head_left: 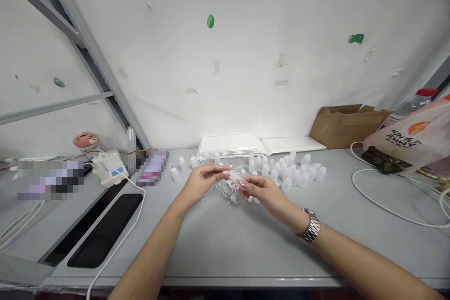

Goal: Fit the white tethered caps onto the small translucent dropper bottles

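- Head view. Left hand [201,183] and right hand [264,193] meet mid-desk, fingertips pinching one small translucent piece [236,178] between them. Piece is in the air over the loose parts; exact shape is hidden by fingers.
- Directly below, a small heap of loose white ringed parts [228,191] lies on the grey desk [281,253]. Unused so far, I'd judge.
- Right of the hands: big cluster of small frosted bottles [303,179], mostly upright, rounded tops.
- Left of the hands, toward the far side: a few small bottles with thin tips [175,174], loosely spaced.
- Status, my read: two different states of bottle, many right, few left. Held piece looks mid-handling. Can't tell which group is finished, so no firm split of done vs remaining.
- Far side: stack of white sheets [230,144] against the wall, open cardboard box [348,129] right of it, no print legible.
- Writing: plastic bag [415,136] at far right reads "AUNTE", last letter unclear, over "JENNY", orange round logo above.
- White adapter [110,168] at left carries a blue label, text too small. Two patches beside it are pixelated, unreadable.
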`<action>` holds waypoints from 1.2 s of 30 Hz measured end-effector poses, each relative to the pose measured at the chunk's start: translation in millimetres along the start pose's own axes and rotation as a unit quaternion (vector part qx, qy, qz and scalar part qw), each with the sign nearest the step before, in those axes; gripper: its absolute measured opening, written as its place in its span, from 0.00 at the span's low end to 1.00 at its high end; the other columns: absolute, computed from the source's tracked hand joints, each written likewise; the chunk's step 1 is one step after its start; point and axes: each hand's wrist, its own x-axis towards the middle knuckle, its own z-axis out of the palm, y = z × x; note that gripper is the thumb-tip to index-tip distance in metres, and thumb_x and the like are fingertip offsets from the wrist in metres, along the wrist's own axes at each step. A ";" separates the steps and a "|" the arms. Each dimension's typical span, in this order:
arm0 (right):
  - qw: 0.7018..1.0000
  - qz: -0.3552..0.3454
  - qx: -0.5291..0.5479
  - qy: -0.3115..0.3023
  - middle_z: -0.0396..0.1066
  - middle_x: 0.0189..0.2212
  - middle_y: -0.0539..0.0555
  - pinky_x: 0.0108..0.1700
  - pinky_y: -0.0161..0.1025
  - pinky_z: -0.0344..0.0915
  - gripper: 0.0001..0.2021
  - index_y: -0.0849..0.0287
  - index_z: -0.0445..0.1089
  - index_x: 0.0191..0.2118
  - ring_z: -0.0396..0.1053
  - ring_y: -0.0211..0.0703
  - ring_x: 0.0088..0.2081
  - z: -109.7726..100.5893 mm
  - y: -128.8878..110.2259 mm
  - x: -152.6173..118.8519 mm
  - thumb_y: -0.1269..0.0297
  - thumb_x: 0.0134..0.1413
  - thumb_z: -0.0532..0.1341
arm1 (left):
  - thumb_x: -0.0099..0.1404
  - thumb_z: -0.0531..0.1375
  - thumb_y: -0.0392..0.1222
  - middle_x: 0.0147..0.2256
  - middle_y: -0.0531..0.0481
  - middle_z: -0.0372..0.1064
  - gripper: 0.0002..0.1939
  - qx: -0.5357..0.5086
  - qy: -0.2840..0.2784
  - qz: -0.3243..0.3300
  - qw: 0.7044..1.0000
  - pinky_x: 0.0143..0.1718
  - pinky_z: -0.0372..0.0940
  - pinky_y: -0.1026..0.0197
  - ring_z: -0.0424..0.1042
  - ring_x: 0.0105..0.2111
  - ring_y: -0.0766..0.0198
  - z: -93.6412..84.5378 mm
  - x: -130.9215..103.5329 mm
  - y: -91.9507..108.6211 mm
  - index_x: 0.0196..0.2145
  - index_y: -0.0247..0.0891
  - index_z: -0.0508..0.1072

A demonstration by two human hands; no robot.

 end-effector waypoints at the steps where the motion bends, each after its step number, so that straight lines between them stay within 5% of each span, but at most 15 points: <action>1: 1.000 0.000 -0.004 0.002 0.67 0.24 0.50 0.33 0.37 0.59 0.14 0.59 0.73 0.34 0.63 0.36 0.26 0.4 -0.8 -0.2 0.53 0.47 0.61 | 0.51 0.63 0.44 0.38 0.47 0.74 0.11 -0.001 0.001 0.000 1.000 0.40 0.65 0.59 0.70 0.40 0.57 -0.2 -0.1 -0.4 0.34 0.40 0.77; 7: 0.994 -0.020 -0.105 0.026 0.67 0.25 0.51 0.31 0.38 0.58 0.13 0.59 0.71 0.34 0.63 0.39 0.28 1.4 -3.9 -2.6 0.54 0.49 0.60 | 0.46 0.66 0.40 0.34 0.47 0.75 0.10 -0.033 0.018 -0.019 0.999 0.39 0.66 0.57 0.71 0.36 0.57 0.9 -0.2 -0.8 0.30 0.38 0.77; 14: 0.946 -0.139 -0.280 0.081 0.66 0.29 0.53 0.35 0.40 0.57 0.11 0.55 0.71 0.38 0.62 0.43 0.32 -1.6 -3.4 -7.0 0.57 0.51 0.59 | 0.46 0.66 0.36 0.30 0.49 0.74 0.07 0.010 0.047 -0.001 0.999 0.39 0.65 0.58 0.71 0.35 0.58 5.0 -1.1 -2.9 0.27 0.41 0.78; 23: 0.998 -0.012 -0.061 0.014 0.61 0.19 0.49 0.28 0.36 0.51 0.18 0.61 0.66 0.23 0.56 0.35 0.23 -5.3 0.0 1.2 0.50 0.53 0.55 | 0.48 0.65 0.38 0.34 0.49 0.75 0.05 -0.011 0.064 0.047 0.997 0.40 0.66 0.59 0.71 0.39 0.58 11.0 -2.7 -3.2 0.27 0.42 0.78; 30: 0.999 -0.009 -0.026 0.025 0.62 0.20 0.49 0.26 0.35 0.48 0.17 0.61 0.68 0.27 0.55 0.34 0.23 -5.3 1.7 0.3 0.51 0.51 0.57 | 0.48 0.66 0.42 0.35 0.48 0.76 0.14 -0.124 0.075 -0.048 0.988 0.42 0.64 0.59 0.72 0.39 0.59 14.6 0.0 -5.1 0.35 0.40 0.76; 36: 0.998 0.022 0.060 -0.017 0.56 0.15 0.47 0.26 0.36 0.47 0.22 0.61 0.59 0.17 0.53 0.33 0.21 -1.0 -3.0 -0.9 0.49 0.52 0.54 | 0.46 0.67 0.41 0.35 0.46 0.75 0.12 -0.146 0.082 -0.060 0.984 0.42 0.64 0.60 0.72 0.39 0.59 17.8 -0.6 -7.2 0.32 0.37 0.76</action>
